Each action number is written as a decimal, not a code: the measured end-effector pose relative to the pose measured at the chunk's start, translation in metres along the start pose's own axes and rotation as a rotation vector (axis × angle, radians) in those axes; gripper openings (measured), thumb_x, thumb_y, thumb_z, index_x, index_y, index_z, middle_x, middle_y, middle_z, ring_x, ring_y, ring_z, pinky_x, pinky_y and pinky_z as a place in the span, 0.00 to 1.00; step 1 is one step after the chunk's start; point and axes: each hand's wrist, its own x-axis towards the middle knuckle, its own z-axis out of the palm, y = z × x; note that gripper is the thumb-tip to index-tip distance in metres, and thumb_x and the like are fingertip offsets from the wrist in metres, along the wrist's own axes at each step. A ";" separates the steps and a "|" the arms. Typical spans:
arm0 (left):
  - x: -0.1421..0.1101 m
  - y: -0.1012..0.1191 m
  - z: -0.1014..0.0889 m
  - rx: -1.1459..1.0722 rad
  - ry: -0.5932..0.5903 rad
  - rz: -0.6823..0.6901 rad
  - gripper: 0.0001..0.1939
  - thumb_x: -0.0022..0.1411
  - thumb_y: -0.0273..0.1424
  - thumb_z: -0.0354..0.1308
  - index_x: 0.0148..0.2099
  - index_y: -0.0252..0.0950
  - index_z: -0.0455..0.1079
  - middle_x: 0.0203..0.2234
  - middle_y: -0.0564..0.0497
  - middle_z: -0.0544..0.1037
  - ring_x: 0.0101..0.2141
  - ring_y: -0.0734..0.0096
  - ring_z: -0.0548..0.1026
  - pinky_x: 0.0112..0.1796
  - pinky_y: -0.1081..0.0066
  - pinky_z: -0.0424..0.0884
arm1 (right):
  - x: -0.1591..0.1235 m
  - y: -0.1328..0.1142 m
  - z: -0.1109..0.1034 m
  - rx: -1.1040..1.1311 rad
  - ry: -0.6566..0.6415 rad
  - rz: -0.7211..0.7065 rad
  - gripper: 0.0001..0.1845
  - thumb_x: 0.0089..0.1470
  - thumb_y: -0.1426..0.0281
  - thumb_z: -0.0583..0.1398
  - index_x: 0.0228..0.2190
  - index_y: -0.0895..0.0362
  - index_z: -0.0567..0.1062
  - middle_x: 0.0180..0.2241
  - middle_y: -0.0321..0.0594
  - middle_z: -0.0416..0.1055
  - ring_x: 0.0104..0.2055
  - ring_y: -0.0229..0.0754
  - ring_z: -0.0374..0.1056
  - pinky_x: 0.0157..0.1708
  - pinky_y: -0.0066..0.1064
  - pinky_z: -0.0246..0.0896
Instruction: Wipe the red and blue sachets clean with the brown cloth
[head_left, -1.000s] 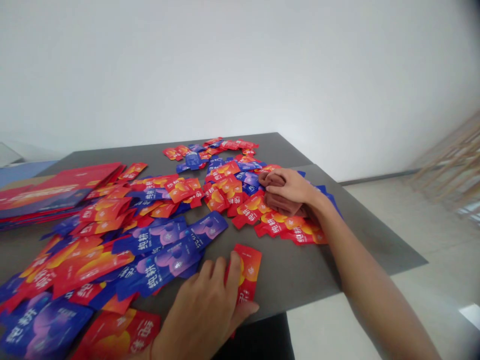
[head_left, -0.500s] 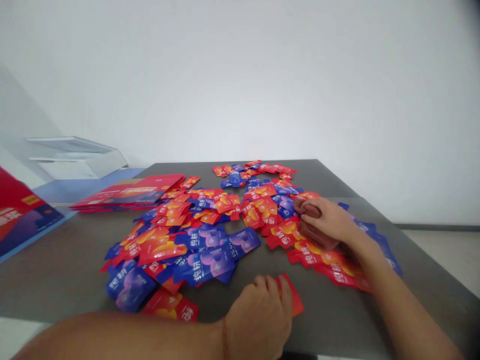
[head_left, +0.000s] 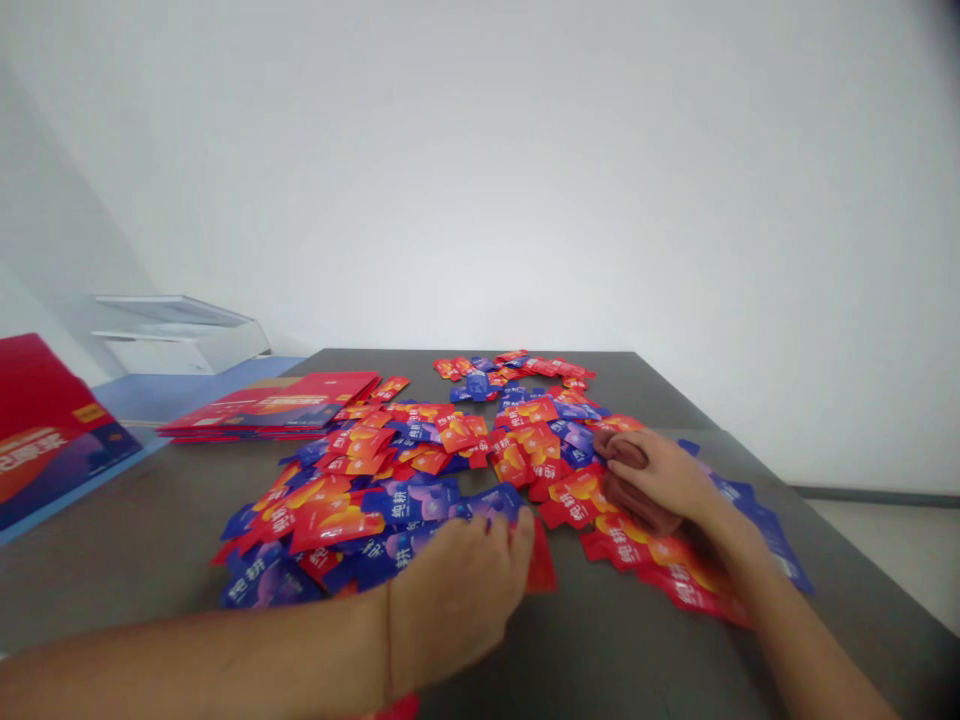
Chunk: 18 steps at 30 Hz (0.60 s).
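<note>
My left hand (head_left: 461, 595) is closed on a red sachet (head_left: 542, 562), which sticks out past the fingers on the right; much of it is hidden. It hovers over or rests at the right edge of a heap of red and blue sachets (head_left: 337, 522); I cannot tell whether it touches them. On the right, my right hand (head_left: 667, 475) grips a folded brown cloth (head_left: 628, 455) that lies over a row of red sachets (head_left: 615, 540). Blue sachets (head_left: 772, 530) fan out behind the right wrist.
Flat red cartons (head_left: 277, 400) are stacked at the left of the grey table (head_left: 172, 530). A red and blue box (head_left: 52, 430) stands at the far left, with an open white box (head_left: 184, 335) behind it. More sachets (head_left: 517, 370) lie toward the table's far end.
My left hand has moved left and away from me, carrying the red sachet toward the left heap. The right hand stays on the cloth. The view has tilted up slightly.
</note>
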 end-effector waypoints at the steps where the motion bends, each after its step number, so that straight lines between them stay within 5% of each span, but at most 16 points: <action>1: 0.000 -0.018 -0.001 0.020 -0.003 -0.029 0.36 0.68 0.26 0.55 0.74 0.19 0.54 0.52 0.28 0.79 0.45 0.50 0.82 0.36 0.59 0.76 | 0.000 0.001 0.000 0.006 0.000 0.003 0.13 0.57 0.64 0.62 0.42 0.53 0.82 0.48 0.47 0.82 0.48 0.55 0.76 0.52 0.46 0.67; 3: 0.003 -0.057 -0.003 0.056 -0.012 -0.079 0.35 0.66 0.21 0.52 0.74 0.20 0.55 0.51 0.28 0.79 0.46 0.48 0.82 0.41 0.58 0.77 | 0.000 0.001 0.001 0.017 0.000 0.006 0.13 0.57 0.63 0.62 0.42 0.53 0.82 0.48 0.48 0.82 0.49 0.56 0.76 0.52 0.47 0.67; 9: 0.009 -0.155 0.008 0.029 -0.107 0.021 0.35 0.59 0.25 0.62 0.69 0.31 0.65 0.46 0.38 0.83 0.44 0.50 0.83 0.44 0.61 0.77 | 0.000 0.001 0.001 0.045 0.025 0.012 0.12 0.56 0.63 0.62 0.40 0.52 0.82 0.46 0.45 0.83 0.47 0.54 0.77 0.49 0.45 0.69; 14: 0.006 -0.172 0.026 -0.026 -0.118 0.091 0.43 0.56 0.21 0.64 0.73 0.38 0.61 0.57 0.41 0.81 0.53 0.55 0.81 0.52 0.65 0.74 | -0.001 0.004 0.004 0.064 0.048 0.017 0.12 0.56 0.62 0.61 0.40 0.51 0.82 0.47 0.44 0.83 0.47 0.54 0.78 0.50 0.47 0.71; 18: 0.010 -0.181 0.029 -0.090 -0.040 0.057 0.36 0.61 0.34 0.72 0.70 0.44 0.67 0.61 0.48 0.79 0.58 0.60 0.78 0.59 0.65 0.72 | -0.002 0.010 0.005 0.087 0.043 0.033 0.15 0.57 0.61 0.62 0.43 0.51 0.82 0.47 0.45 0.83 0.47 0.55 0.79 0.52 0.48 0.71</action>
